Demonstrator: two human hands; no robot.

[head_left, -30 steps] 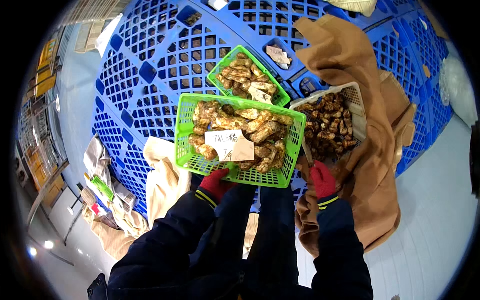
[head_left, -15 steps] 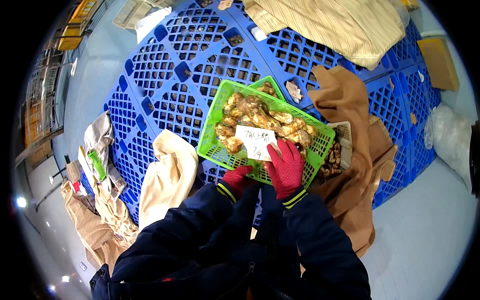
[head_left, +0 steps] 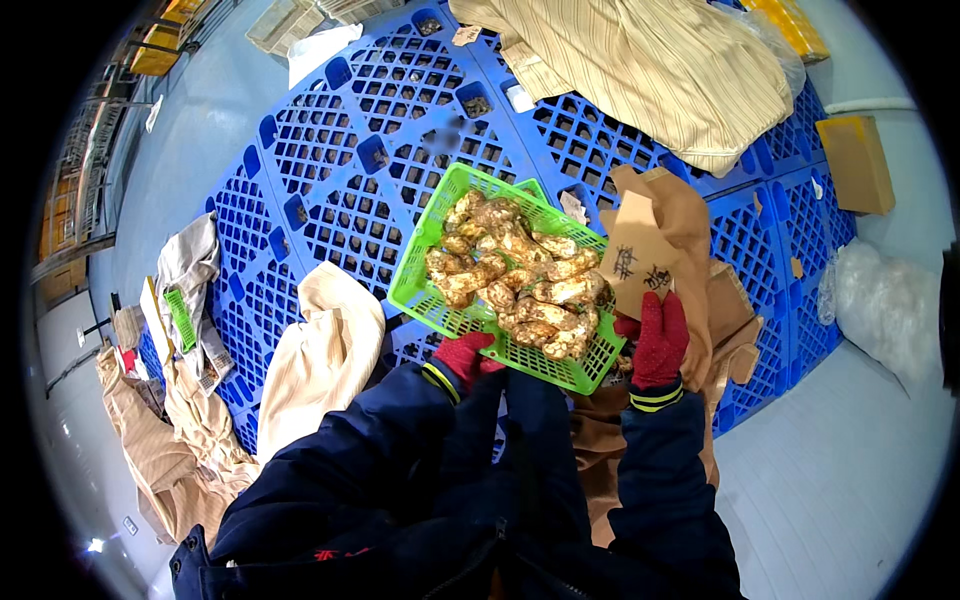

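A bright green slatted plastic basket [head_left: 420, 296] is tilted in front of me, filled with knobbly brown-and-cream pieces that look like thick mushrooms [head_left: 515, 265]. My left hand [head_left: 466, 358], in a dark red glove, is closed on the basket's near left edge. My right hand [head_left: 657, 338], gloved the same, pinches a piece of brown cardboard [head_left: 635, 255] with dark handwriting at the basket's right end. Part of a second green basket [head_left: 531, 187] shows behind the first.
Blue lattice pallets [head_left: 330, 215] lie beneath. A brown cloth [head_left: 690, 215] is on the right, a striped cream cloth [head_left: 650, 70] at the far side, and a beige cloth [head_left: 325, 345] to the left. A cardboard box [head_left: 857, 165] and clear plastic wrap [head_left: 880, 305] lie at the right.
The white written card over the mushrooms is gone from there. My right hand has moved right, off the basket's contents, and now holds up brown cardboard. My left hand stays on the basket.
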